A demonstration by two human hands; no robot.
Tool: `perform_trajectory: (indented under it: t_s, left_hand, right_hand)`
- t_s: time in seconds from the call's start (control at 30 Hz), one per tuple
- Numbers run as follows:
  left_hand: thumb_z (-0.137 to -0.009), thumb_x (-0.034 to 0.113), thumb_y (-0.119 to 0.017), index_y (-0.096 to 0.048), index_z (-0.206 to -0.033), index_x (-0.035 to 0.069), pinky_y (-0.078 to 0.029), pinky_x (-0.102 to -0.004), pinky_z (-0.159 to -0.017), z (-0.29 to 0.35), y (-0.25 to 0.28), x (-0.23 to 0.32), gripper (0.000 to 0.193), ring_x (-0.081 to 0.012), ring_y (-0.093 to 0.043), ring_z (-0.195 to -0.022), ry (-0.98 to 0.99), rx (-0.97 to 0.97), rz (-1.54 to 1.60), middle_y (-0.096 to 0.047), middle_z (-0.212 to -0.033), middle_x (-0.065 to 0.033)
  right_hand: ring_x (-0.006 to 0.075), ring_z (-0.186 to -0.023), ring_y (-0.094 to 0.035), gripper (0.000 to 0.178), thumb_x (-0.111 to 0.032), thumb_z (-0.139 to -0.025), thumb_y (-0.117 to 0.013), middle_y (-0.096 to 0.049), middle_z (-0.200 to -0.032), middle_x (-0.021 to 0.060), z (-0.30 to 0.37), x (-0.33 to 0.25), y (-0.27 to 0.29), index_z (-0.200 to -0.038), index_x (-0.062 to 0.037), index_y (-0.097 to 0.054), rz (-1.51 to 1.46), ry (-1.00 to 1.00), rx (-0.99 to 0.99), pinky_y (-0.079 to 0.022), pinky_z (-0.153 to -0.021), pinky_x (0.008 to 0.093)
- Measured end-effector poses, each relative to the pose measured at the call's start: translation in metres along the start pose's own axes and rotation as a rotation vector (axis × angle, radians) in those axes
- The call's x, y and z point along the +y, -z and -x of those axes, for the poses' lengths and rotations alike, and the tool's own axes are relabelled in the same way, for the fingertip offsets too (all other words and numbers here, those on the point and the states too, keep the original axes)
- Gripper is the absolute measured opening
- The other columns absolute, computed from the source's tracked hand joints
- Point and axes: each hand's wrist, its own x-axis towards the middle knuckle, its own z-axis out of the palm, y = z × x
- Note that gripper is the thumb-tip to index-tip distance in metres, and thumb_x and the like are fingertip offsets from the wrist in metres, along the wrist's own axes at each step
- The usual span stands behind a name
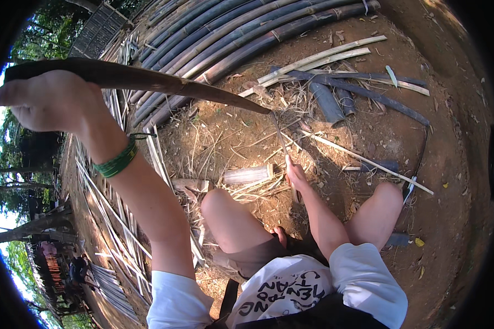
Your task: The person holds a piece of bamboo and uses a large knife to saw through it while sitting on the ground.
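Note:
My left hand (55, 101), raised at the far left, is closed around the wide end of a long dark bamboo piece (164, 82). The bamboo slants down to the right and narrows toward its far end. Between my knees, my right hand (296, 174) grips a knife (280, 136) by its handle, which shows below the fist. Its slim blade points up and away, with the tip at the bamboo's narrow end; whether the two touch, I cannot tell. A short pale bamboo section (248, 174) lies on the ground left of my right hand.
Long bamboo poles (269, 41) lie side by side at the back. Split strips (335, 56) and short dark bamboo pieces (326, 104) lie beyond my right hand. Shavings (258, 191) litter the ground by my knees. Farther left are more strips (115, 214) and a person (78, 268).

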Motion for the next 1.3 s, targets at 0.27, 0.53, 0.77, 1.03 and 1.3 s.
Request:
perform_trajectory:
  t_s: [0.27, 0.53, 0.77, 1.03, 1.3]
  left_hand:
    - [-0.101, 0.044, -0.046, -0.045, -0.084, 0.004, -0.051, -0.0282, -0.060, -0.019, 0.005, -0.007, 0.044, -0.0146, -0.059, -0.067, 0.179, -0.069, 0.248, -0.055, -0.073, -0.0050]
    - [-0.104, 0.040, -0.035, -0.050, -0.110, -0.010, -0.046, -0.0410, -0.085, -0.037, 0.028, -0.028, 0.053, -0.0282, -0.055, -0.086, 0.558, -0.476, 1.141, -0.056, -0.092, -0.0164]
    - [-0.103, 0.051, -0.034, -0.047, -0.106, -0.004, -0.043, -0.0401, -0.081, -0.035, 0.021, -0.027, 0.056, -0.0233, -0.048, -0.085, 0.445, -0.364, 0.818, -0.053, -0.097, -0.0151]
    - [-0.099, 0.055, -0.039, -0.044, -0.084, 0.007, -0.039, -0.0182, -0.050, 0.002, 0.027, 0.014, 0.050, -0.0052, -0.047, -0.052, -0.239, -0.174, 0.189, -0.053, -0.064, -0.0012]
    - [-0.097, 0.062, -0.033, -0.048, -0.078, 0.007, -0.035, -0.0172, -0.046, 0.042, 0.044, 0.071, 0.060, -0.0059, -0.045, -0.048, -0.158, -0.115, 0.119, -0.052, -0.064, -0.0039]
  right_hand:
    - [0.0175, -0.045, -0.051, 0.068, -0.065, -0.095, -0.039, -0.046, -0.052, 0.0021, 0.031, 0.028, 0.006, -0.060, -0.0083, -0.048, 0.062, 0.031, 0.075, -0.042, -0.048, 0.0371]
    - [0.0168, -0.052, -0.052, 0.064, -0.059, -0.099, -0.036, -0.049, -0.056, 0.0040, 0.104, -0.035, 0.023, -0.066, -0.0052, -0.050, -0.063, 0.176, 0.018, -0.039, -0.053, 0.0399]
    - [0.0084, -0.042, -0.043, 0.051, -0.046, -0.102, -0.042, -0.045, -0.053, -0.0012, 0.190, -0.123, 0.014, -0.071, -0.0067, -0.047, -0.374, 0.442, -0.161, -0.034, -0.040, 0.0271]
    - [0.0090, -0.047, -0.042, 0.043, -0.037, -0.104, -0.040, -0.045, -0.056, -0.0003, 0.302, -0.203, 0.017, -0.080, -0.0035, -0.051, -0.361, 0.908, -0.362, -0.036, -0.046, 0.0259]
    - [0.0296, -0.047, -0.053, 0.050, -0.044, -0.097, -0.053, -0.050, -0.052, 0.0145, 0.300, -0.199, 0.013, -0.077, 0.0014, -0.056, -0.273, 0.830, -0.188, -0.039, -0.048, 0.0398]
